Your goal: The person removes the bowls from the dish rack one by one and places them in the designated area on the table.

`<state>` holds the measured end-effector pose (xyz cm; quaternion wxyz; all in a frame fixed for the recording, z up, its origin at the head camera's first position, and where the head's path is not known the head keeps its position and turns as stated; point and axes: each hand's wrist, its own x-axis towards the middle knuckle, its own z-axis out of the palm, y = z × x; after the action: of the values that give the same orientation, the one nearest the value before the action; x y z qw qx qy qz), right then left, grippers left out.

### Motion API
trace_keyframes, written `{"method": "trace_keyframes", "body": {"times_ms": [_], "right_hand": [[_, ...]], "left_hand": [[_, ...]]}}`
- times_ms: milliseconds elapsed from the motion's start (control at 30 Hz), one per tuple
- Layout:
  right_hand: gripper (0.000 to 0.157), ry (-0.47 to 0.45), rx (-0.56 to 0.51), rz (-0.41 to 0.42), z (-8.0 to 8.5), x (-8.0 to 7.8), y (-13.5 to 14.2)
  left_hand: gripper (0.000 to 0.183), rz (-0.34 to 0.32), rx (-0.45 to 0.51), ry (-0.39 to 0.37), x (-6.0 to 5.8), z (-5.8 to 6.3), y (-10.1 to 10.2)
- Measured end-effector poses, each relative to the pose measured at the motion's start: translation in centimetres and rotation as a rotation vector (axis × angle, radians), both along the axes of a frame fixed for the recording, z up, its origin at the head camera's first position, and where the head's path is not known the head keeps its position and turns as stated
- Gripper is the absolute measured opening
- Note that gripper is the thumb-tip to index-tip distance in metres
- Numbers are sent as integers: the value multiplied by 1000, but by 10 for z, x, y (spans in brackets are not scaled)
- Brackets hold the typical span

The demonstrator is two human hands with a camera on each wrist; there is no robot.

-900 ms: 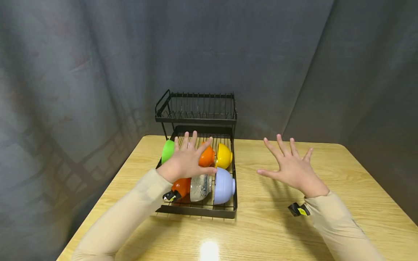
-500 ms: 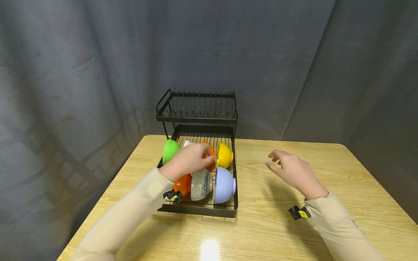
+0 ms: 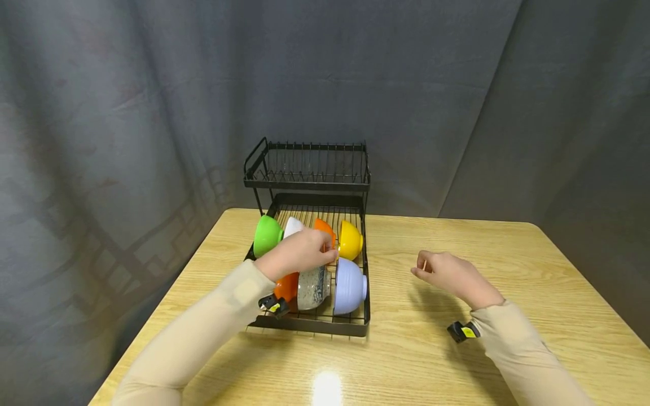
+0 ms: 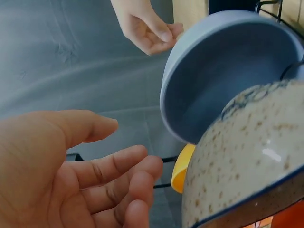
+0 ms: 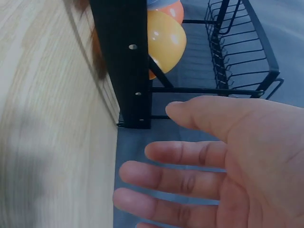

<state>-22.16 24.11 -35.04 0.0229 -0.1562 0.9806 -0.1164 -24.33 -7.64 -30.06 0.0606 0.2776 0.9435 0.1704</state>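
Observation:
My left hand (image 3: 298, 251) hovers over the lower tier of a black dish rack (image 3: 312, 325), fingers loosely bent and holding nothing. Below it are a speckled grey bowl (image 3: 311, 290) and a partly covered orange-red bowl (image 3: 286, 286). A lavender bowl (image 3: 349, 286) stands on its side at the front right. Behind come a green bowl (image 3: 267, 235), a white bowl (image 3: 293, 226), an orange bowl (image 3: 323, 225) and a yellow bowl (image 3: 350, 241). Right of the rack, my right hand (image 3: 452, 274) hangs above the table, its fingers relaxed around nothing.
The rack's upper shelf (image 3: 307, 185) rises at the back, with wire dividers. Beneath everything lies a wooden table (image 3: 406, 349). A grey curtain (image 3: 406, 101) hangs behind it and along the left side. Each wrist carries a small black camera.
Both hands were spread wide with straight fingers; the fingers have since drawn in to a loose bend. The right hand has sunk slightly, and the bowls have stayed in place.

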Motion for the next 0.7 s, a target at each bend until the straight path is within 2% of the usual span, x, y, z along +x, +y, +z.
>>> {"method": "trace_keyframes", "body": {"times_ms": [133, 367, 567, 700], "right_hand": [[23, -29, 0, 16, -5, -1, 1], [22, -34, 3, 24, -9, -2, 0], [20, -14, -1, 27, -9, -1, -1], [19, -1, -2, 27, -9, 0, -1]], "left_hand": [[24, 5, 19, -67, 5, -2, 6], [25, 71, 66, -274, 17, -1, 17], [63, 126, 147, -408, 24, -10, 25], [61, 168, 209, -426, 25, -18, 29]]}}
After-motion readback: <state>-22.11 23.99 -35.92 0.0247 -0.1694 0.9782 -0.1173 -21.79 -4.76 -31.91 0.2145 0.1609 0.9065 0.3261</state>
